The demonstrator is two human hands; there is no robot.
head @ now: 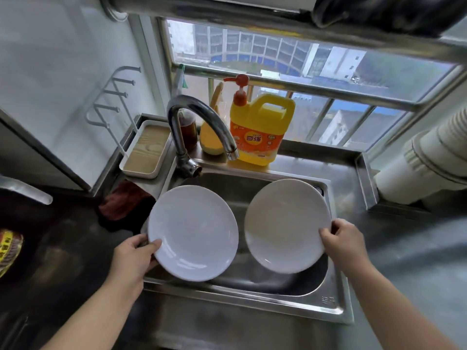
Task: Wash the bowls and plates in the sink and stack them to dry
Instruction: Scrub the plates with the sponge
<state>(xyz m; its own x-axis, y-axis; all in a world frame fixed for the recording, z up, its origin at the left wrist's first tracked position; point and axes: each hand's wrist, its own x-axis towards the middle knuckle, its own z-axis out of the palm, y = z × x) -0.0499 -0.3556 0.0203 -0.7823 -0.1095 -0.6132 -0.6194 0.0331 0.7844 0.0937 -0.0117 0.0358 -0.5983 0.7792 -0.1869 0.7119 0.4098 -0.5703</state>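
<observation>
- The left hand (131,256) pinches the left plate (193,233) at its lower-left rim, thumb on the face, fingers hidden beneath; the plate hangs over the sink (326,303), its face tilted up toward the camera
- The right hand (341,241) pinches the right plate (286,226) at its right rim; this plate tips more steeply
- The faucet (202,122) spout sits above and between both, slightly nearer the left plate; no water visibly runs; that plate probably rinses first

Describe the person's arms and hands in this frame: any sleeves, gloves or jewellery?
Both forearms are bare as far as the frame shows, with no sleeve in view. The left hand and the right hand wear no gloves, and no ring, watch or bracelet is visible. No markings show on either arm.
</observation>
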